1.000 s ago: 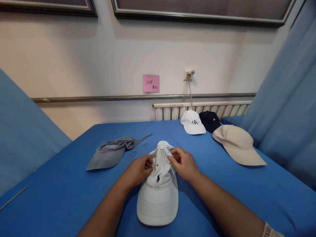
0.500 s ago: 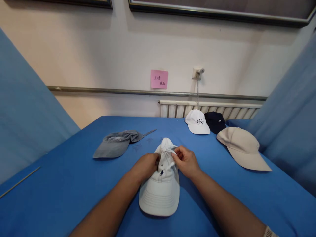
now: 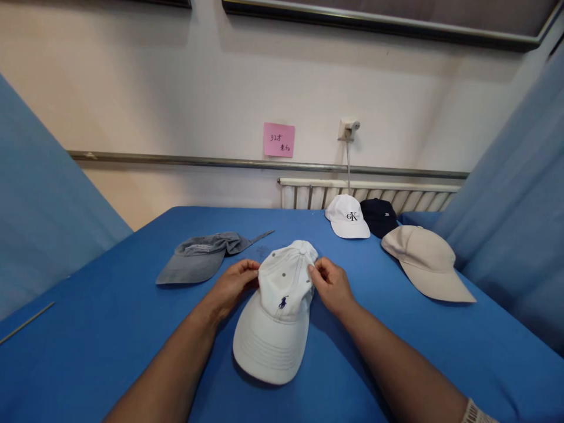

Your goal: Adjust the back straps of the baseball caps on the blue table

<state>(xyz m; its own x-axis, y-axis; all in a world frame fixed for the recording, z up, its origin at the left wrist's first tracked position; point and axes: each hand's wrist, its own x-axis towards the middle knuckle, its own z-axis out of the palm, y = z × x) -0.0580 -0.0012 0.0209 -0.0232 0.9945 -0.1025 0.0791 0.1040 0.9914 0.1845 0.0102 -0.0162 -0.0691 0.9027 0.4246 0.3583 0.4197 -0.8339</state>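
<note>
A pale baseball cap (image 3: 282, 305) with a dark blue horse-rider emblem rests on the blue-covered table, its brim towards me. My left hand (image 3: 235, 285) pinches the left side of its crown, the fingertips partly behind the fabric. On the opposite side, my right hand (image 3: 332, 285) grips the crown's edge between thumb and fingers. The crown stands fairly full between the two hands, with some creases near the top button. The back of the cap is hidden.
A crumpled grey cap (image 3: 198, 258) lies to the left. At the back right are a white cap (image 3: 348, 217) with black letters, a navy cap (image 3: 379, 217) and a beige cap (image 3: 425, 261). A thin stick (image 3: 27, 323) lies at the far left. Blue curtains (image 3: 515, 205) hang at both sides.
My left hand has moved left, drawing the crown wider, so its pinched-in front has opened out. The brim has turned slightly to the left. My right hand keeps its hold.
</note>
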